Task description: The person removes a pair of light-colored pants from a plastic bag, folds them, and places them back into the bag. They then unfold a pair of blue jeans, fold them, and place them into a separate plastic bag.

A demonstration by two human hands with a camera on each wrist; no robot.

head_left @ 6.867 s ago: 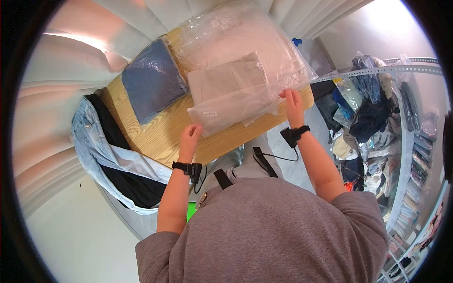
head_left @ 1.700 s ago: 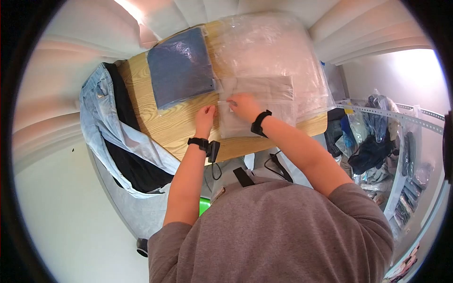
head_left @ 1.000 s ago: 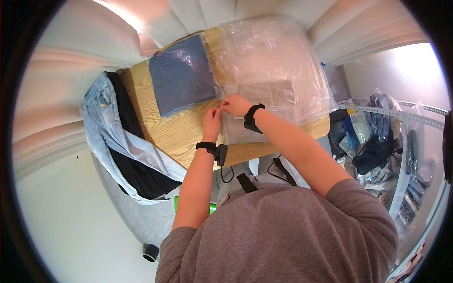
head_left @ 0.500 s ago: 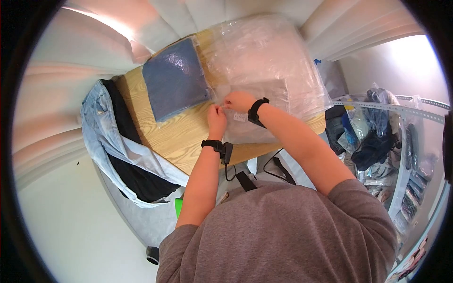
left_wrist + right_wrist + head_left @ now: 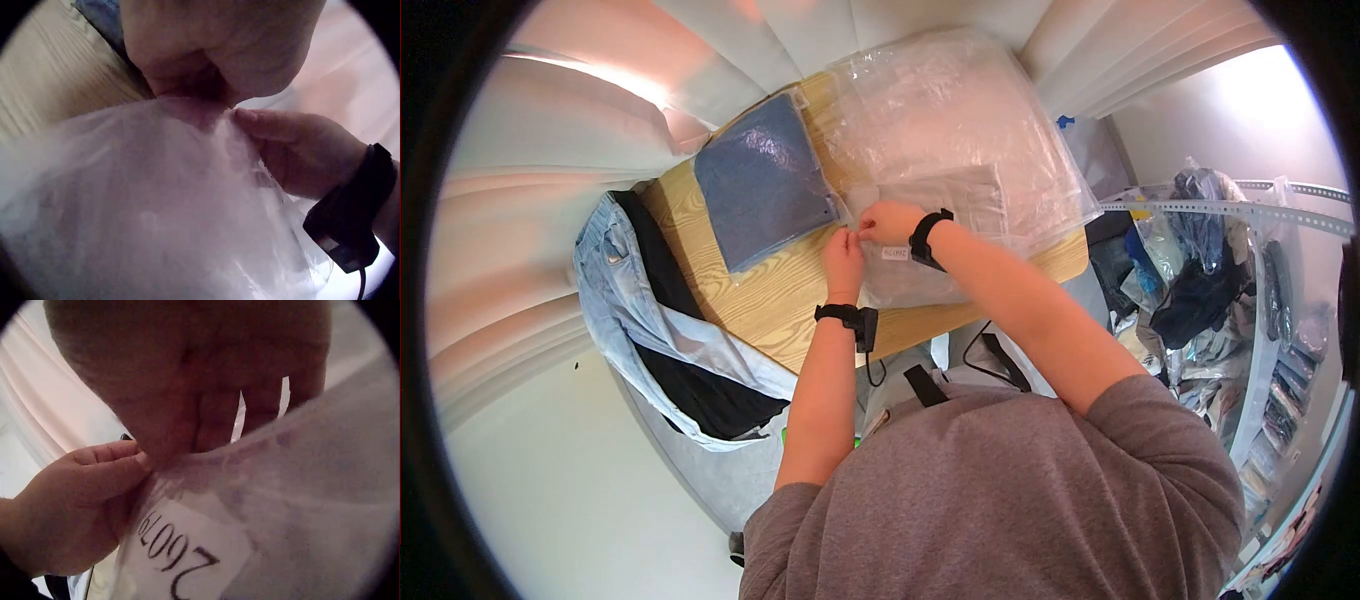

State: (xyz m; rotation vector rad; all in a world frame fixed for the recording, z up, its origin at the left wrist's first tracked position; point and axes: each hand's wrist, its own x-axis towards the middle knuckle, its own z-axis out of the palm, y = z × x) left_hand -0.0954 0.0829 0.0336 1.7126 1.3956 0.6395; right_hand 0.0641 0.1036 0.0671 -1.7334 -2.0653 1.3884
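A frosted plastic garment bag (image 5: 915, 285) with a folded light beige garment (image 5: 980, 192) inside lies near the front of the wooden table. My left hand (image 5: 843, 268) pinches the left end of the bag's edge. Right beside it, the fingers of my right hand (image 5: 892, 222) pinch the same edge, the two sets of fingertips meeting. In the right wrist view a white label (image 5: 190, 550) with printed digits shows through the plastic below the fingers. The left wrist view shows the bag's cloudy sheet (image 5: 144, 206) hanging from the pinched edge.
A blue garment in a clear bag (image 5: 762, 185) lies at the table's left. Large clear plastic bags (image 5: 940, 110) are piled at the back right. Light-blue and black jeans (image 5: 670, 325) hang over the left side. A metal rack (image 5: 1240, 210) with bagged clothes stands at right.
Earlier my hands were apart at the bag's two ends; my right hand has since moved left to join the left one. Lately both stay at the left corner, with the label now showing.
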